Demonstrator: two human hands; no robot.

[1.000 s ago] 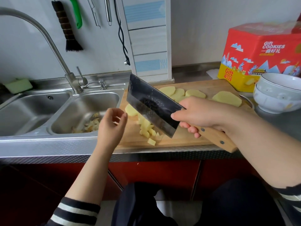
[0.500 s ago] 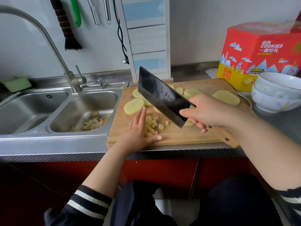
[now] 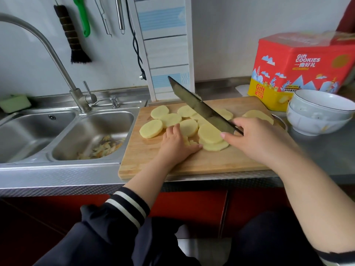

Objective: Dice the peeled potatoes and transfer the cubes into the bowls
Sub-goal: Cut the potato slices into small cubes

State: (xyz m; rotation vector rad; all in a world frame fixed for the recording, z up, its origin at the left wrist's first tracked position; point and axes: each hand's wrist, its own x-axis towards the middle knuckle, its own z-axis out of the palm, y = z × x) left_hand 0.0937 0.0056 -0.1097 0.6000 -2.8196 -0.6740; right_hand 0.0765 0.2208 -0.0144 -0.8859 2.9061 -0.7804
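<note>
Several round potato slices [image 3: 151, 128] lie spread over the wooden cutting board [image 3: 194, 164]. A few small potato cubes [image 3: 190, 142] sit under my left hand [image 3: 175, 144], which rests flat on the board with its fingers straight and cups them. My right hand [image 3: 255, 140] grips the cleaver [image 3: 199, 107] by its hidden handle. The blade stands edge-on above the slices and points away to the back left. Two stacked white bowls [image 3: 317, 112] stand to the right of the board.
A double steel sink [image 3: 63, 135] lies left of the board, with peelings [image 3: 103, 148] in its right basin and a tap [image 3: 76, 96] behind. A red and yellow cookie box [image 3: 299, 70] stands behind the bowls. Utensils hang on the wall.
The view has shifted, so more slices show. My left hand has come down from the air onto the cubes and pushed them toward the slices. The cleaver has swung from flat-on to edge-on over the board.
</note>
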